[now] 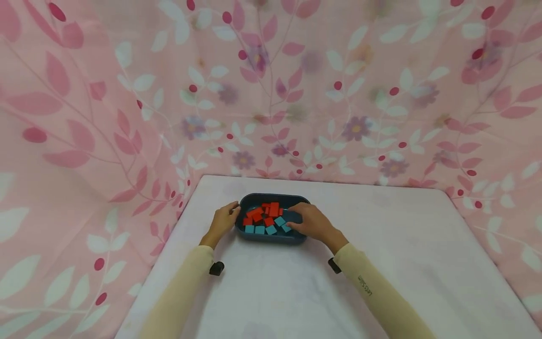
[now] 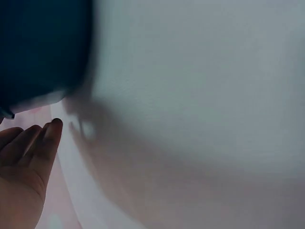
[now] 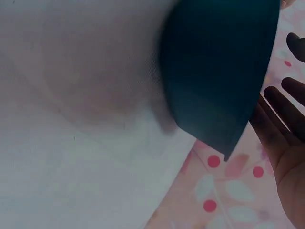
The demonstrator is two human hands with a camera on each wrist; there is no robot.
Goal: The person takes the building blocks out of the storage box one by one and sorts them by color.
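Note:
A dark blue tray (image 1: 271,239) with rounded corners holds several red blocks (image 1: 274,209) and several light blue blocks (image 1: 259,230). The blue ones lie mostly along its near side, the red ones behind them. At the tray's left end is my left hand (image 1: 222,221), its fingertips by the rim; the left wrist view shows its fingers fairly straight. My right hand (image 1: 314,222) reaches over the right end, thumb and fingers apart, the thumb close to a blue block. No block shows in its fingers in the right wrist view, where the tray's outer wall (image 3: 214,62) hides part of the inside.
The tray stands on a table with a white cover (image 1: 271,292), near its far edge. Pink cloth with leaves and flowers (image 1: 271,94) hangs behind the table and along its sides. Dark wrist devices (image 1: 217,268) sit at both sleeve cuffs.

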